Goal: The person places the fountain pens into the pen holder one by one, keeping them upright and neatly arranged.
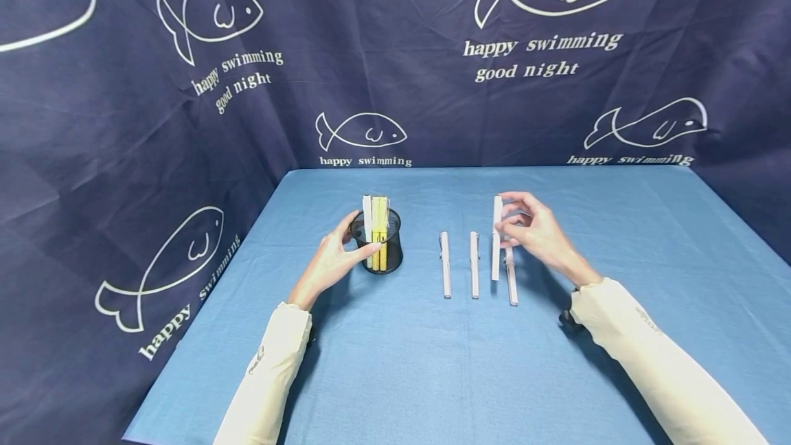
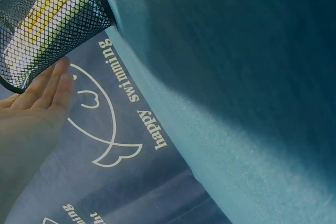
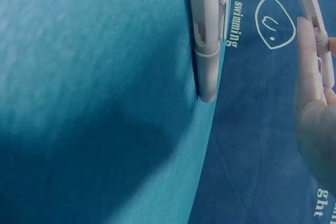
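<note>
A black mesh pen holder stands upright on the table with yellow pens and a white pen in it. My left hand grips it from the left, thumb across its front; in the left wrist view the fingers lie along the mesh. My right hand pinches a pale pen between thumb and fingers, held nearly upright above the table. Three similar pale pens lie below and left of this hand: a left pen, a middle pen and a right pen under the held one.
Blue cloth covers the table. A dark blue curtain with white fish prints hangs behind it and along the left side. In the right wrist view, one lying pen shows close to the camera.
</note>
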`<control>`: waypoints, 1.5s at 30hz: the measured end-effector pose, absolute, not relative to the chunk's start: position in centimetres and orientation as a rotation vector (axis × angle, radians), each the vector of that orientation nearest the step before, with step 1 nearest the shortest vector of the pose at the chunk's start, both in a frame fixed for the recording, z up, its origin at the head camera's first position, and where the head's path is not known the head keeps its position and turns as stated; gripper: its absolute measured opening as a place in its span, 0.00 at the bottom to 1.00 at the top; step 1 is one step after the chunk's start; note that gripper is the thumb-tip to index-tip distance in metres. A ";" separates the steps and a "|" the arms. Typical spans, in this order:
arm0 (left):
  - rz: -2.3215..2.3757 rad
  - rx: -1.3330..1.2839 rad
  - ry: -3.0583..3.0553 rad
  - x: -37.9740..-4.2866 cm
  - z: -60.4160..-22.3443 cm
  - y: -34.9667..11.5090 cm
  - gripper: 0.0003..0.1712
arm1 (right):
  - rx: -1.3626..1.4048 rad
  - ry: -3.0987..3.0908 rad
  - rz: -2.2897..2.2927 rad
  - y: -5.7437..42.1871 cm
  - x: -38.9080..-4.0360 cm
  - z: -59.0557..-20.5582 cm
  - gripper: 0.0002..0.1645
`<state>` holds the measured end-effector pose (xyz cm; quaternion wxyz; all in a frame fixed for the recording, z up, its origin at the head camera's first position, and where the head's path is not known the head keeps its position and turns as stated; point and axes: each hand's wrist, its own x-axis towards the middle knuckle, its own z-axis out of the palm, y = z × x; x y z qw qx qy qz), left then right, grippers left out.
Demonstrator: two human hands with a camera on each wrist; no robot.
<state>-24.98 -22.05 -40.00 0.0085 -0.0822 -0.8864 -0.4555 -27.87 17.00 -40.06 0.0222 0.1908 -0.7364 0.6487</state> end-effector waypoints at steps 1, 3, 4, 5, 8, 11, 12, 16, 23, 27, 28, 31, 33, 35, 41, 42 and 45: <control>-1.429 -0.258 -2.765 -25.0 -40.0 -22.1 0.55 | 0.594 -2.277 2.010 16.9 -27.9 -40.0 0.33; -1.437 -0.264 -2.757 -25.0 -40.0 -22.1 0.55 | 0.595 -2.268 2.015 16.7 -27.9 -39.9 0.33; -1.439 -0.268 -2.755 -25.0 -40.0 -22.1 0.55 | 0.596 -2.264 2.017 16.6 -27.9 -39.8 0.33; -1.436 -0.267 -2.757 -24.9 -40.0 -22.1 0.54 | 0.594 -2.261 2.020 16.5 -27.9 -39.8 0.34; -1.422 -0.260 -2.764 -24.9 -40.0 -22.1 0.54 | 0.596 -2.256 2.019 16.3 -28.0 -39.7 0.34; -1.411 -0.250 -2.773 -24.9 -40.1 -22.1 0.54 | 0.607 -2.252 2.020 16.1 -28.1 -39.8 0.34; -1.413 -0.250 -2.771 -24.9 -40.1 -22.1 0.54 | 0.615 -2.250 2.019 16.1 -28.1 -39.7 0.34; -1.420 -0.262 -2.765 -24.9 -40.0 -22.1 0.54 | 0.638 -2.244 2.013 15.8 -28.2 -39.6 0.34; -1.414 -0.270 -2.760 -24.9 -39.9 -22.0 0.53 | 0.657 -2.224 2.022 15.3 -28.2 -39.2 0.34; -1.420 -0.272 -2.758 -24.9 -39.9 -22.0 0.54 | 0.675 -2.214 2.022 15.0 -28.3 -39.1 0.34; -1.421 -0.270 -2.759 -24.9 -39.9 -22.0 0.54 | 0.679 -2.214 2.021 14.9 -28.3 -39.1 0.34; -1.426 -0.267 -2.759 -24.9 -40.0 -22.1 0.55 | 0.686 -2.216 2.020 14.7 -28.3 -39.1 0.34; -1.428 -0.271 -2.758 -24.9 -40.0 -22.1 0.55 | 0.690 -2.218 2.017 14.6 -28.3 -39.0 0.34; -1.432 -0.276 -2.755 -25.0 -40.0 -22.0 0.55 | 0.692 -2.218 2.014 14.5 -28.3 -39.0 0.34; -1.430 -0.268 -2.757 -25.0 -40.1 -22.0 0.55 | 0.709 -2.201 2.013 14.3 -28.3 -39.0 0.34; -1.427 -0.265 -2.759 -25.0 -40.1 -22.0 0.55 | 0.712 -2.196 2.015 14.3 -28.3 -39.0 0.34; -1.422 -0.262 -2.758 -24.9 -40.1 -22.0 0.55 | 0.719 -2.185 2.021 14.1 -28.3 -39.0 0.34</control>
